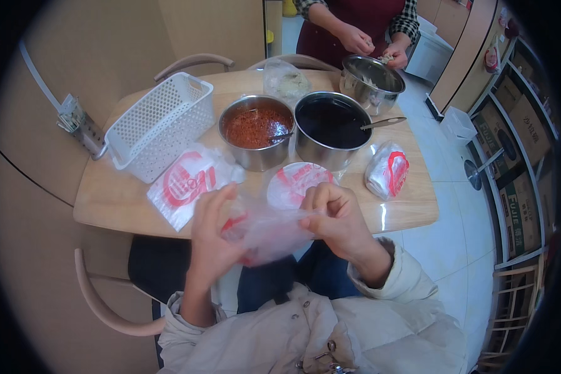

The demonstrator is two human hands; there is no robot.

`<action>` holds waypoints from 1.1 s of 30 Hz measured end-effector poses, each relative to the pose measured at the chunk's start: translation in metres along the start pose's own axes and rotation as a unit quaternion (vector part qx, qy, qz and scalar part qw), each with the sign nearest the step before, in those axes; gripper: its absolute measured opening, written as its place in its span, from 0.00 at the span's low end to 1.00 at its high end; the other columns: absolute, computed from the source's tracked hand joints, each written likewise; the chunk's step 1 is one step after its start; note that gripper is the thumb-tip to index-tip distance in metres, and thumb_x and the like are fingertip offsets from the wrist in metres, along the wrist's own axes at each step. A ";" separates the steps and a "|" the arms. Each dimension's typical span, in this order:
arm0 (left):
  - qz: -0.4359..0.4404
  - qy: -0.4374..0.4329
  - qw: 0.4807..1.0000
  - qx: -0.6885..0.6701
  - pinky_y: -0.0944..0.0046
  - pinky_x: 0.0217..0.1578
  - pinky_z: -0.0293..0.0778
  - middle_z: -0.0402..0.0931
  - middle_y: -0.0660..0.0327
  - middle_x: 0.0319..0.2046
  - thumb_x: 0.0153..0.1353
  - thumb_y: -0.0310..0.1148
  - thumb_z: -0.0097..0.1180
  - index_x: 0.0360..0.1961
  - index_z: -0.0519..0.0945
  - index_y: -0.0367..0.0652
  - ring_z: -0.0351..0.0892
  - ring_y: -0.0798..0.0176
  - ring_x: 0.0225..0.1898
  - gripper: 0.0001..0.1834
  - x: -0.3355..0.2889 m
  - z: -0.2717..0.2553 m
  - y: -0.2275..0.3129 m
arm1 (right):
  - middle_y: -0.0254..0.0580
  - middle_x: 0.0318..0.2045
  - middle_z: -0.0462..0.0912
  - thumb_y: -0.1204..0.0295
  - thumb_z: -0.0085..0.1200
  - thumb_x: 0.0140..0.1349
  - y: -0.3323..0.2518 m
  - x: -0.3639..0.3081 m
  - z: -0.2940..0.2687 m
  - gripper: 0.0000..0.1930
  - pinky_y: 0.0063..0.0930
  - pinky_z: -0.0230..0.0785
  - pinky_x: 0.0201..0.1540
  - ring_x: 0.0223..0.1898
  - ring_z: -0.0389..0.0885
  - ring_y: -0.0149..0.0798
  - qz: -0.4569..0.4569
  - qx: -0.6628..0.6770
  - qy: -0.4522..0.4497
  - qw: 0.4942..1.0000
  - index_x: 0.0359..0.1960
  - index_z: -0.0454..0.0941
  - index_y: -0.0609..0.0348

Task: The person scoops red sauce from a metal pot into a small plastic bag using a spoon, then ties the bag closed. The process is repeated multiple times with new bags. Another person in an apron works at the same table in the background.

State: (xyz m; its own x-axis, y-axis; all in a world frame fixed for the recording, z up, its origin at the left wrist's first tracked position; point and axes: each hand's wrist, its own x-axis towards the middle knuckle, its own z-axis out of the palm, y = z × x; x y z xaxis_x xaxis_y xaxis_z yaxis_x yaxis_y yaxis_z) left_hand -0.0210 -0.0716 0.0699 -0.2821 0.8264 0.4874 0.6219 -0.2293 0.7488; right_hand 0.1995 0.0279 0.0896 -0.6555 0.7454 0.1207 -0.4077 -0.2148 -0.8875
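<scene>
Over the near table edge, a thin clear plastic bag [271,234] with red print is stretched between my hands. My right hand [340,218] pinches its edge between thumb and fingers. Around its other side curl the fingers of my left hand [213,234]. Just beyond lies a round white lid-like thing with red print [298,185]. A flat stack of printed plastic bags [187,187] rests to the left. Behind stand a steel pot of red chili sauce [255,128] and a steel pot of dark liquid [331,121], each with a utensil in it.
A white perforated basket [162,118] stands at the table's left, by a utensil holder [84,131]. A wrapped plastic bundle [386,171] lies right. Across the table, a co-worker's hands [371,47] work over a steel bowl [373,81]. Shelves [517,156] line the right.
</scene>
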 end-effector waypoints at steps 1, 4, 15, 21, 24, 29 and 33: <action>-0.066 -0.105 0.981 -0.147 0.61 0.43 0.72 0.78 0.61 0.37 0.44 0.26 0.72 0.40 0.78 0.35 0.76 0.63 0.39 0.21 0.003 0.004 0.005 | 0.33 0.28 0.77 0.84 0.61 0.55 -0.001 0.002 0.002 0.11 0.19 0.67 0.31 0.28 0.73 0.23 -0.051 -0.013 0.000 0.999 0.24 0.71 0.58; -0.175 -0.155 0.863 -0.447 0.73 0.31 0.71 0.78 0.64 0.32 0.56 0.24 0.66 0.38 0.81 0.35 0.76 0.74 0.33 0.10 0.022 -0.003 0.013 | 0.39 0.31 0.79 0.82 0.64 0.54 -0.017 0.004 0.001 0.08 0.25 0.70 0.35 0.32 0.77 0.30 -0.255 -0.214 -0.013 0.943 0.31 0.75 0.63; -0.069 -0.180 0.773 -0.605 0.69 0.25 0.66 0.72 0.62 0.26 0.59 0.34 0.66 0.48 0.76 0.41 0.71 0.69 0.26 0.18 0.003 0.035 0.033 | 0.44 0.34 0.80 0.71 0.51 0.58 -0.022 -0.011 0.036 0.09 0.39 0.68 0.49 0.40 0.78 0.45 -0.113 -0.200 -0.085 0.970 0.35 0.81 0.61; 0.064 -0.257 0.763 -0.589 0.66 0.24 0.68 0.73 0.59 0.26 0.57 0.26 0.65 0.49 0.79 0.43 0.75 0.69 0.28 0.17 0.020 -0.011 0.045 | 0.44 0.53 0.76 0.61 0.68 0.47 -0.032 0.003 0.018 0.37 0.41 0.69 0.51 0.50 0.77 0.48 -0.269 -0.777 -0.002 0.568 0.61 0.70 0.50; 0.115 -0.272 0.948 -0.118 0.63 0.22 0.64 0.67 0.57 0.19 0.51 0.18 0.63 0.40 0.86 0.46 0.71 0.61 0.20 0.15 0.011 -0.011 0.041 | 0.46 0.57 0.75 0.59 0.68 0.48 -0.041 -0.011 0.004 0.40 0.37 0.74 0.50 0.56 0.76 0.48 -0.192 -0.736 -0.104 0.640 0.65 0.66 0.47; 0.079 -0.137 0.972 0.174 0.57 0.26 0.69 0.68 0.54 0.29 0.50 0.16 0.57 0.51 0.81 0.47 0.74 0.49 0.26 0.25 0.007 0.038 -0.004 | 0.46 0.53 0.76 0.66 0.63 0.55 -0.006 -0.014 -0.011 0.34 0.36 0.77 0.41 0.51 0.79 0.47 -0.002 -0.751 -0.191 0.632 0.64 0.65 0.50; 0.121 -0.144 0.976 0.113 0.58 0.43 0.74 0.72 0.48 0.46 0.51 0.15 0.52 0.54 0.78 0.41 0.77 0.43 0.45 0.26 0.038 0.074 -0.054 | 0.48 0.55 0.75 0.71 0.57 0.59 0.030 -0.017 -0.030 0.26 0.30 0.78 0.38 0.52 0.79 0.47 -0.167 -0.769 -0.108 0.608 0.61 0.70 0.51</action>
State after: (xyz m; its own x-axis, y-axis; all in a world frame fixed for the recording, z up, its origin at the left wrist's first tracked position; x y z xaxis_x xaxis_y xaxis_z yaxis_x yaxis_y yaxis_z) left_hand -0.0113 0.0105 0.0146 0.0896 0.8798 0.4669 0.7995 -0.3431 0.4930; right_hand 0.2172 0.0278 0.0481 -0.8354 0.4490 0.3170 0.4256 0.8934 -0.1436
